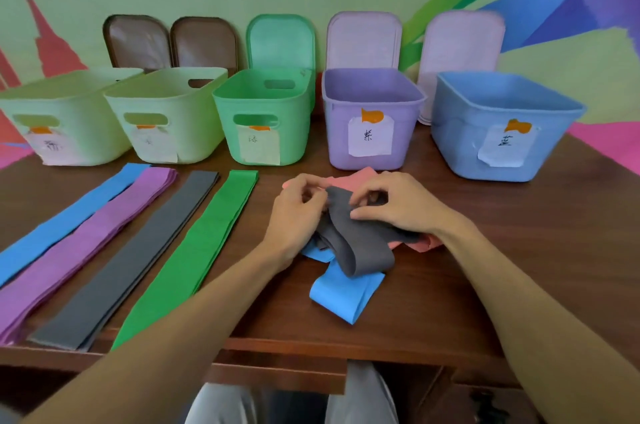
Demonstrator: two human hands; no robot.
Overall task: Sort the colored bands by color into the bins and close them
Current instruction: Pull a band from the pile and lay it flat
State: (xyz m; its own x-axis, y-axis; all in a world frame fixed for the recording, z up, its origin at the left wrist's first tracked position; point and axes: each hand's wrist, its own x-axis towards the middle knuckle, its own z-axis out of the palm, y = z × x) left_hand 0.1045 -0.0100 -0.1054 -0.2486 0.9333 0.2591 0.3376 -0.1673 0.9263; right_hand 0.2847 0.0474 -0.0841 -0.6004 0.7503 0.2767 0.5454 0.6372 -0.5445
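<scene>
A tangled heap of bands lies mid-table: a grey band (pixel 360 247) on top, a blue band (pixel 341 295) under it, a pink band (pixel 353 177) behind. My left hand (pixel 294 212) and my right hand (pixel 398 205) both pinch the grey band's upper edge. To the left, flat stacks lie side by side: blue (pixel 65 226), purple (pixel 83 250), grey (pixel 131 260) and green (pixel 194 257). Behind stand open bins: two pale green (pixel 86 101) (pixel 180 97), a green bin (pixel 263 104), a purple bin (pixel 374 101) and a blue bin (pixel 502 111).
Lids lean against the wall behind the bins: two brown (pixel 138 42) (pixel 204 42), one green (pixel 280 38), two pale pink (pixel 363 38) (pixel 460 42). Each bin carries a paper label. The table's front edge (pixel 277 351) runs close to my lap.
</scene>
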